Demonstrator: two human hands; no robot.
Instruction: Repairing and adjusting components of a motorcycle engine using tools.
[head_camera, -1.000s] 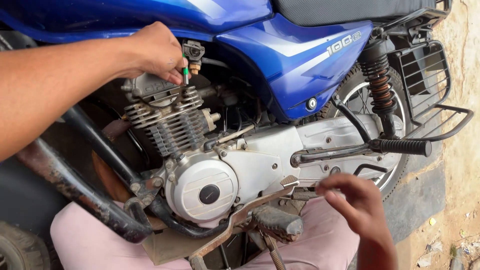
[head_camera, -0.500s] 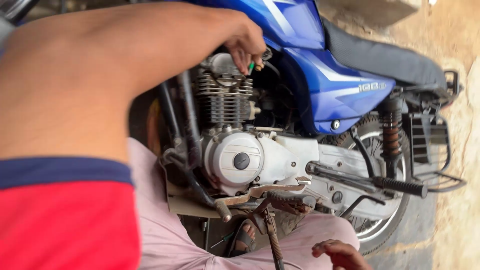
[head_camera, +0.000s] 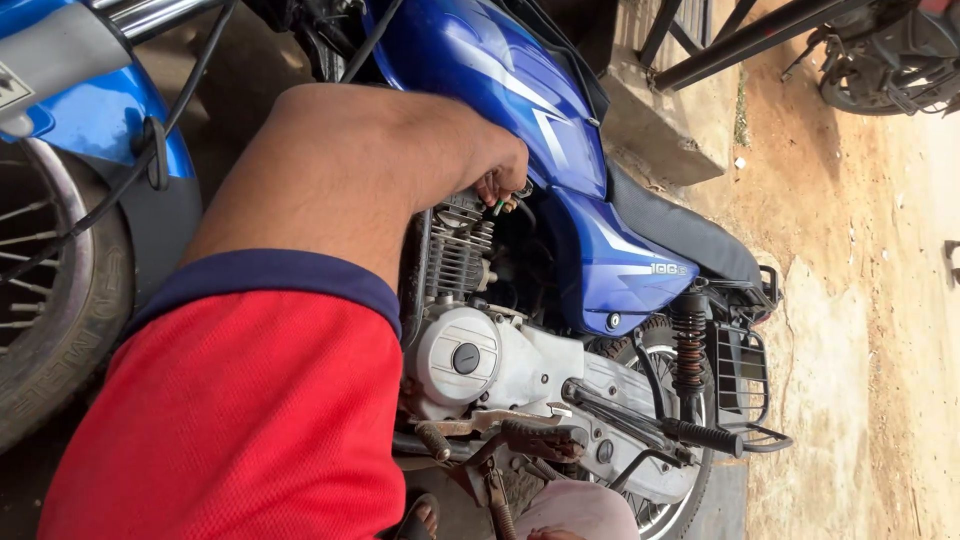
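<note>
Head view: left hand (head_camera: 500, 170) pinching green-handled tool (head_camera: 497, 207).

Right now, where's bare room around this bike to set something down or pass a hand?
Bare dirt ground lies right of the seat and rear rack. It is crowded at the engine, where the left hand works under the blue tank among fins and wires. The footpeg area is cramped with levers.

The left arm fills the near left of the view, stretching away and to the right from a red sleeve with a dark blue cuff. The left hand (head_camera: 500, 165) is curled, fingers (head_camera: 497, 190) bent downward and pinched together. The right hand is out of view.
</note>
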